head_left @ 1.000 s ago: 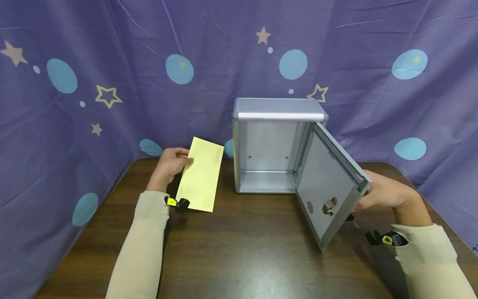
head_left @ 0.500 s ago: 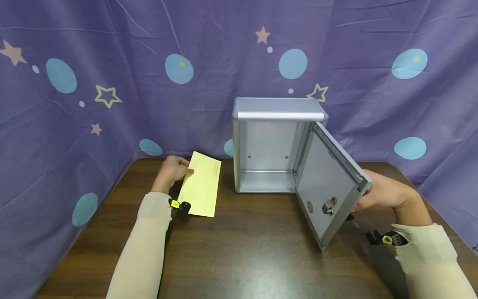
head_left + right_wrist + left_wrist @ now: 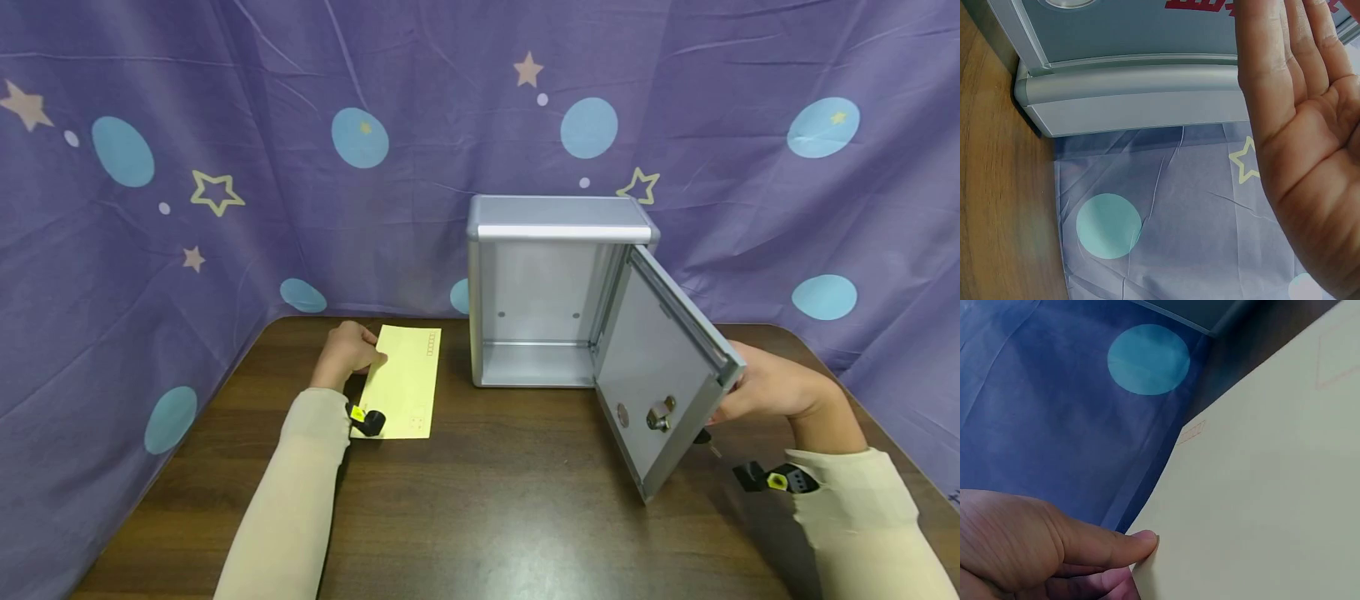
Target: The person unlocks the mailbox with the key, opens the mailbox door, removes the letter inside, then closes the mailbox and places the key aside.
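Observation:
My left hand [image 3: 348,354] pinches the left edge of a yellow envelope [image 3: 405,383], low over the table. In the left wrist view the thumb [image 3: 1138,547] lies on the envelope's face, with other fingers beneath its edge. To the right stands a silver metal mailbox [image 3: 562,208], its door [image 3: 652,367] swung open toward me and its inside bare. Behind the door's free edge is my right hand [image 3: 776,383], partly hidden by it. In the right wrist view its fingers [image 3: 1266,69] extend along the door's outer face; their tips are out of frame.
A metal lock [image 3: 662,413] sits on the door's inner face, and a dark key head [image 3: 703,436] shows beyond its edge. A purple curtain [image 3: 450,83] hangs behind the brown wooden table [image 3: 465,517]. The open door reaches over the table's right half.
My left hand has lowered the envelope toward the table, and it now appears flatter and straighter. The right hand, the door and the mailbox have stayed put.

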### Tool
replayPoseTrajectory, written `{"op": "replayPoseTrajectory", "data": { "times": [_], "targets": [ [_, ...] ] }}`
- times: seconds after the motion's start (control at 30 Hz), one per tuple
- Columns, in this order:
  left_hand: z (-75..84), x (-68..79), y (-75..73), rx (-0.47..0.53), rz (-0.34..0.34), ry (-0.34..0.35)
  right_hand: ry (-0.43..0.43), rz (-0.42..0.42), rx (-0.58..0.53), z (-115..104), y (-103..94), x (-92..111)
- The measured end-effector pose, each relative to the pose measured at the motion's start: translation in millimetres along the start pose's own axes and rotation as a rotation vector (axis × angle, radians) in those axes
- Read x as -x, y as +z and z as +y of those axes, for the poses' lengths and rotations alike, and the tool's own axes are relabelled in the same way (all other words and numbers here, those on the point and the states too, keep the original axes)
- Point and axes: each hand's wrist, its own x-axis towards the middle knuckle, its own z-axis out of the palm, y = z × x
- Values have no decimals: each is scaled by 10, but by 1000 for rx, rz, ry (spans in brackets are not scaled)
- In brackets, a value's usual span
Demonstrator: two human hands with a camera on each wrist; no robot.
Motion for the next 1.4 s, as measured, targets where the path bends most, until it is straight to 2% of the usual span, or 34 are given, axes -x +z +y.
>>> {"op": "replayPoseTrajectory", "data": {
  "times": [0.07,0.3,0.63,0.77,0.9,0.97,1.17,1.4],
  "targets": [
    [-4,2,8,-17,9,2,-27,-12,-3,7,3,-10],
    [-1,19,15,-81,42,8,-39,-26,-12,28,4,-25],
    [29,42,16,-81,52,17,-37,-26,-8,25,2,-25],
    [97,64,-18,-57,55,42,12,-16,-8,9,-1,-13],
    [200,91,-52,7,70,105,52,-4,-6,-4,5,-5],
    [247,109,-65,45,69,147,37,-11,-4,-4,9,-7],
    [393,170,-110,255,37,285,9,-27,-23,-6,20,-22],
    [575,242,-125,399,72,433,-23,-48,-64,0,21,-35]
  ]
}}
